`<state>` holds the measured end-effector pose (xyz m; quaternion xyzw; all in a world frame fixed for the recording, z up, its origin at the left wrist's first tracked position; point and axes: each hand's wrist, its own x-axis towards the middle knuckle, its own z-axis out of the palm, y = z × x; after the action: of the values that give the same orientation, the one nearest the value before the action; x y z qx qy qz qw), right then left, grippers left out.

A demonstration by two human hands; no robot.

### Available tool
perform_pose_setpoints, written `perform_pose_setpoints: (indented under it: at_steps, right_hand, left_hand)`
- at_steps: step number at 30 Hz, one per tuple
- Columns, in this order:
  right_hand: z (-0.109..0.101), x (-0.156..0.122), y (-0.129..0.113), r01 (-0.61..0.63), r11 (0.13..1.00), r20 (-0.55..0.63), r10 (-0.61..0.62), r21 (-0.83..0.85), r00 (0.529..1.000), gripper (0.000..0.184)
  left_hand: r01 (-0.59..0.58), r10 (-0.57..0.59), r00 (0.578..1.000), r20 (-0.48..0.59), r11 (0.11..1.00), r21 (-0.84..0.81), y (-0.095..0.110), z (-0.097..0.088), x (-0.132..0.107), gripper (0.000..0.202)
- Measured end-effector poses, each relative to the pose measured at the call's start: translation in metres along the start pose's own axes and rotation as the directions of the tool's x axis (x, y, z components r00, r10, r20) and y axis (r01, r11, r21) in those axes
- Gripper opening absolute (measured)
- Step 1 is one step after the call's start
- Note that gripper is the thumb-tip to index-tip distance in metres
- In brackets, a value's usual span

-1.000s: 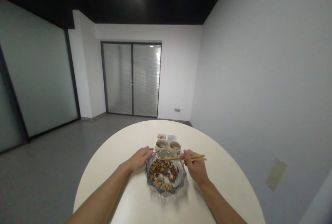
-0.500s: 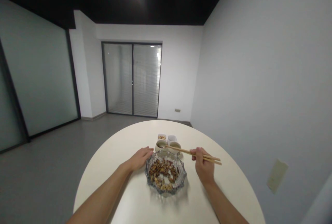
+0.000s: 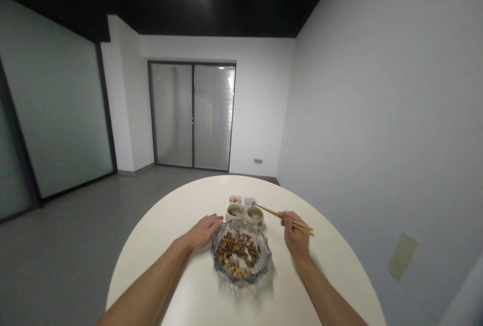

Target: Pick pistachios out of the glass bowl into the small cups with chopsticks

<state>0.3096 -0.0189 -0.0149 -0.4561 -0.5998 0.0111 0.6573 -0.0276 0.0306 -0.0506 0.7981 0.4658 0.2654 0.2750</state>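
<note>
My right hand (image 3: 296, 233) is closed around a pair of wooden chopsticks (image 3: 270, 211), which point left and away from me. Their tips are at the right-hand small white cup (image 3: 249, 200), with a tiny dark reddish bit at the end, too small to name. My left hand (image 3: 205, 230) lies flat on the table, fingers stretched out, by the left rim of a scalloped glass bowl (image 3: 265, 261). Brown striped seeds (image 3: 236, 245) and paler pieces (image 3: 237, 269) fill much of that bowl. Just behind it stand two beige cups, the left one (image 3: 229, 217) with some dark bits inside, and the right one (image 3: 255, 222).
Farther back, left of the white cup, another white cup (image 3: 231, 203) holds pale tan pieces. Everything stands on a round cream table (image 3: 169, 215). A white wall (image 3: 377, 114) rises to the right, and glass doors (image 3: 192, 114) are beyond the table.
The chopstick tips have shifted from over the beige cups back and to the right, to the right-hand white cup. My right hand moved slightly; my left hand stayed put.
</note>
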Motion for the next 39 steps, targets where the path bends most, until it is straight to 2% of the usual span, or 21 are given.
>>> perform_pose_setpoints:
  at_steps: [5, 12, 20, 26, 32, 39]
  right_hand:
    - [0.0, 0.001, 0.001, -0.005, 1.0, 0.012, 0.005, 0.001, 1.0, 0.064]
    - [0.004, 0.001, 0.004, -0.029, 1.0, 0.111, 0.028, 0.001, 0.993, 0.06]
    - [0.002, -0.001, -0.007, -0.041, 0.998, 0.096, 0.036, 0.051, 0.995, 0.059]
    - [-0.003, -0.006, -0.024, -0.044, 0.984, 0.061, 0.034, 0.17, 0.998, 0.068]
    - [-0.006, -0.005, -0.045, -0.061, 0.957, -0.005, 0.065, 0.282, 0.998, 0.072]
    - [-0.004, -0.008, -0.041, -0.142, 0.935, 0.091, 0.118, 0.326, 0.989, 0.078]
  left_hand:
    - [-0.022, 0.022, 1.0, 0.002, 1.0, 0.005, 0.005, -0.002, -0.002, 0.074]
    - [0.0, 0.001, 1.0, -0.002, 1.0, 0.006, 0.004, -0.002, -0.001, 0.076]
    - [0.001, -0.001, 1.0, -0.002, 1.0, 0.017, 0.006, -0.002, -0.002, 0.079]
    - [-0.004, 0.003, 1.0, 0.015, 0.999, 0.038, 0.007, -0.003, -0.003, 0.084]
    - [-0.011, 0.011, 1.0, -0.001, 1.0, 0.012, 0.006, -0.003, -0.003, 0.075]
    - [-0.01, 0.01, 1.0, 0.008, 1.0, 0.02, 0.008, -0.003, -0.003, 0.073]
